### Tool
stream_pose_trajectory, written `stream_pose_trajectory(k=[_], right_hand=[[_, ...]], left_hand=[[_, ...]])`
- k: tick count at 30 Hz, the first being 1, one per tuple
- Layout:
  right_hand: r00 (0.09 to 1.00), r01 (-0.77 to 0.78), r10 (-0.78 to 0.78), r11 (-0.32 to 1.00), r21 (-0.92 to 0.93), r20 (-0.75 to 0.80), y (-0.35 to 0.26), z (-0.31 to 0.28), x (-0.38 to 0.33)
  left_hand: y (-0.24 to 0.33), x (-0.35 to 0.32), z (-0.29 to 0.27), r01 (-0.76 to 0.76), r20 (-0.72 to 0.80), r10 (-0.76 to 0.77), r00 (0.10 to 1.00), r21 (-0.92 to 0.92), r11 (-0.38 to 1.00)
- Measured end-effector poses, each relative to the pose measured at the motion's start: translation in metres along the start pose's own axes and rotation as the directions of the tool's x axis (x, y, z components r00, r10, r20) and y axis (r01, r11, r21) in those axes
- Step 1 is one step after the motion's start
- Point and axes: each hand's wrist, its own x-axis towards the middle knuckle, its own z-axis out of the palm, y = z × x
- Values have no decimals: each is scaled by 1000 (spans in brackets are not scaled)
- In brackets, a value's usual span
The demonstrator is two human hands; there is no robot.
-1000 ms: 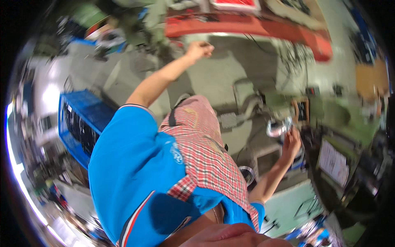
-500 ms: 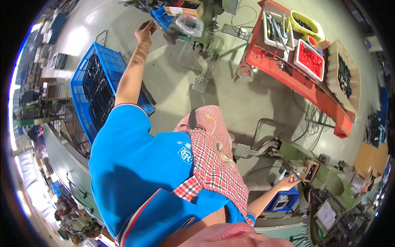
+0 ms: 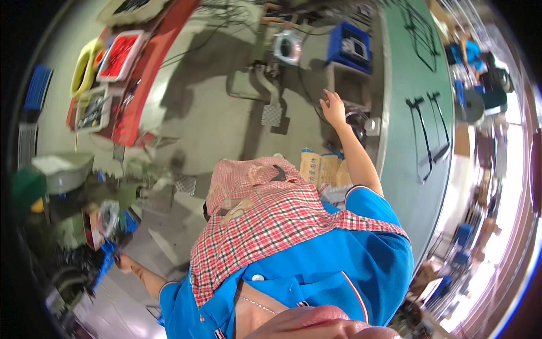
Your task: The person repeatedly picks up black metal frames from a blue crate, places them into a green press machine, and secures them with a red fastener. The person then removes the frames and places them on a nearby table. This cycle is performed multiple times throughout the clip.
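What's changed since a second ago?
You've turned right, so the red table swung left. Your right hand moved away from the clear bag and looks open; whether it released anything is unclear. Your left hand's grip can't be made out. The red parts stayed on the table.

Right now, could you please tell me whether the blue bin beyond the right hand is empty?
Not empty: a pale item shows inside the blue bin, though I cannot tell how full it is.
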Motion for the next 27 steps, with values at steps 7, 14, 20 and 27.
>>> stream_pose_trajectory(k=[7, 14, 20, 27], right_hand=[[840, -457, 224, 782, -423, -494, 303, -165, -55], [767, -613, 496, 377, -695, -407, 509, -325, -64], [816, -570, 482, 577, -585, -320, 528, -323, -106], [951, -70, -128, 798, -598, -283, 256, -423, -139]], left_hand=[[63, -167, -38, -2, 463, 9, 887, -15, 1000], [77, -327, -86, -232, 961, 87, 264, -24, 972], [106, -369, -84, -236, 905, 290, 312, -221, 946], [78, -484, -128, -436, 898, 436, 62, -368, 821]])
